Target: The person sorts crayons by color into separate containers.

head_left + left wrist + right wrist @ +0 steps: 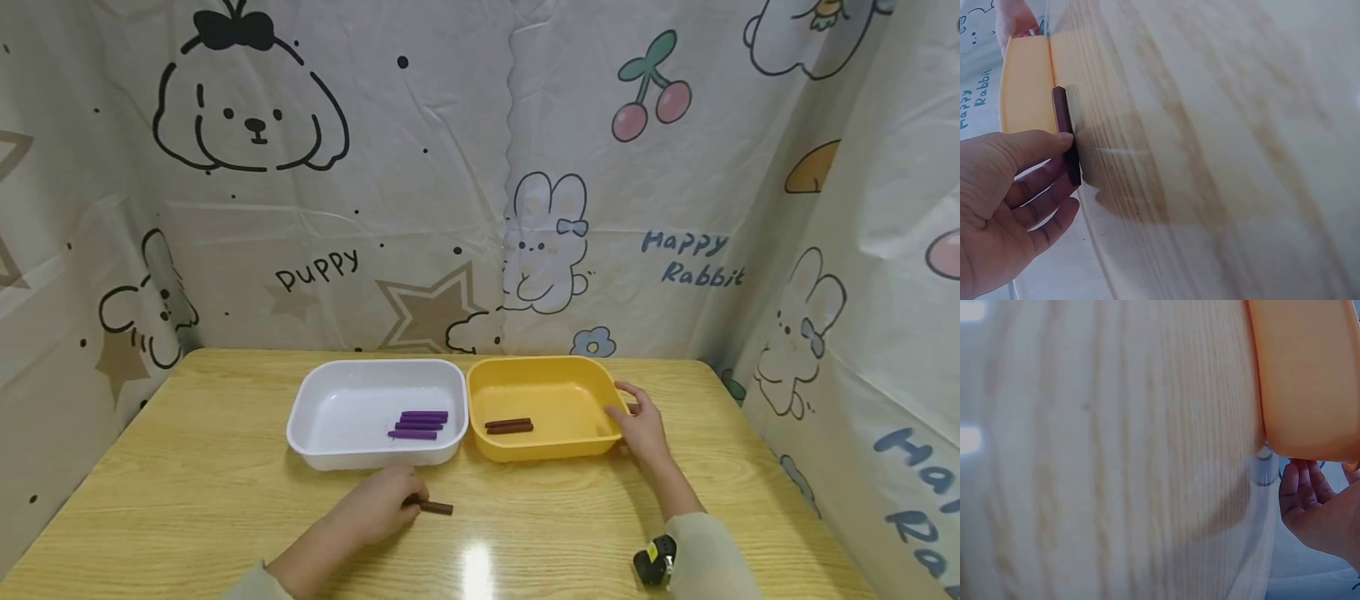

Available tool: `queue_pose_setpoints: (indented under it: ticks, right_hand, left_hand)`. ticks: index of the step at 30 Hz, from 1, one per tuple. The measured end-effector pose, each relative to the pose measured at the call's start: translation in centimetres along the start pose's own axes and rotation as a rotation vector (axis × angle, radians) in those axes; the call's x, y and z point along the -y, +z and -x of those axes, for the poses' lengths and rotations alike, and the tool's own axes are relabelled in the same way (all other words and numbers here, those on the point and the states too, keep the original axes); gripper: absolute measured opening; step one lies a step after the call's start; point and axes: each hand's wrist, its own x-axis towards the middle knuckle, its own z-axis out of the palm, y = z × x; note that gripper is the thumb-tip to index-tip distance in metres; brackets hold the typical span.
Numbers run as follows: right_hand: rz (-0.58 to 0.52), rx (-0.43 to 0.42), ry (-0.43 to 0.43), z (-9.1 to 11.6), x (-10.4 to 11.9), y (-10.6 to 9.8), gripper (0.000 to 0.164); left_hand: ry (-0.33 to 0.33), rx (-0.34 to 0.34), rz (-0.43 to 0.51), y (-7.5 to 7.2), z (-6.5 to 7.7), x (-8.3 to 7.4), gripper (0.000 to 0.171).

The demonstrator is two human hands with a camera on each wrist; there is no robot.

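Observation:
My left hand (pixel 384 502) pinches a brown crayon (pixel 438 507) between thumb and fingers, just in front of the white tray (pixel 333 421). In the left wrist view the same crayon (pixel 1060 109) shows its tapered end, with the thumb across its middle. At the far end of the yellow tray (pixel 570 404), my right hand (pixel 641 427) holds the rim, thumb over the edge and fingers along the outside wall. Two brown crayons (pixel 510 429) lie side by side in the yellow tray. Several purple crayons (pixel 414 435) lie in the right part of the white tray.
Both trays stand side by side on a wood-grain table (pixel 225 517). A printed cloth (pixel 427 208) hangs behind the table and along its sides. A small black device (pixel 654 562) sits at the right wrist, by the sleeve (pixel 708 554).

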Motion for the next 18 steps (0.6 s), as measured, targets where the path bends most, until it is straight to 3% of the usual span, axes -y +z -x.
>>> queue_pose_setpoints:
  ticks: [6,18]
  right_hand:
    - [0.021,-0.002,-0.012,0.0,0.0,-0.1,0.052]
    - [0.020,-0.005,-0.007,-0.2,-0.2,0.0,0.052]
  left_hand:
    - [0.020,0.003,-0.008,-0.1,0.1,0.1,0.005]
    - [0.026,0.008,0.080,-1.2,-0.5,-0.5,0.006]
